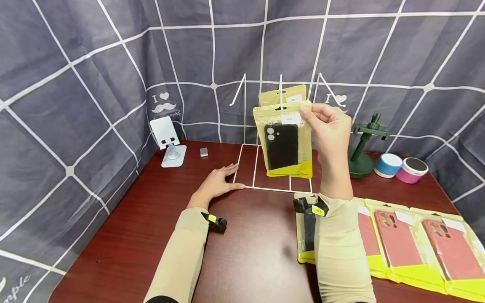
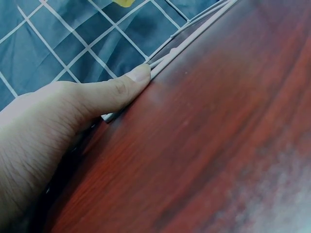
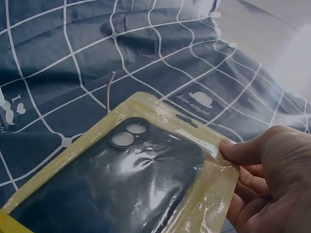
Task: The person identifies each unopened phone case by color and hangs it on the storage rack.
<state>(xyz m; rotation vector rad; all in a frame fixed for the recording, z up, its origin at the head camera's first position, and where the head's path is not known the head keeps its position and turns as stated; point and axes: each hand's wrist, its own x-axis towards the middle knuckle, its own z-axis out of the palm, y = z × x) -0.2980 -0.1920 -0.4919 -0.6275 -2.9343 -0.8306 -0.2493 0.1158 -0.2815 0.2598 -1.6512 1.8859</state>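
Note:
My right hand [image 1: 333,130] pinches the upper right corner of a clear-fronted yellow pouch [image 1: 305,145] with a black phone case [image 1: 282,147] inside. The pouch hangs upright in front of the middle hook [image 1: 281,86] of a white wire display rack. Its slot lines up with the hook's end; whether the hook passes through, I cannot tell. Another yellow pouch [image 1: 268,99] is behind it, mostly hidden. My left hand [image 1: 216,184] rests at the rack base's [image 1: 273,189] front left corner, fingers extended, its thumb [image 2: 138,75] touching the wire.
Pouches with red phone cases [image 1: 398,237] lie at the right, beside a pouch with a black case [image 1: 308,229] partly under my right forearm. A green stand [image 1: 361,160], a blue speaker [image 1: 388,164] and a pink one [image 1: 412,169] stand behind them. A white phone stand [image 1: 174,153] is back left.

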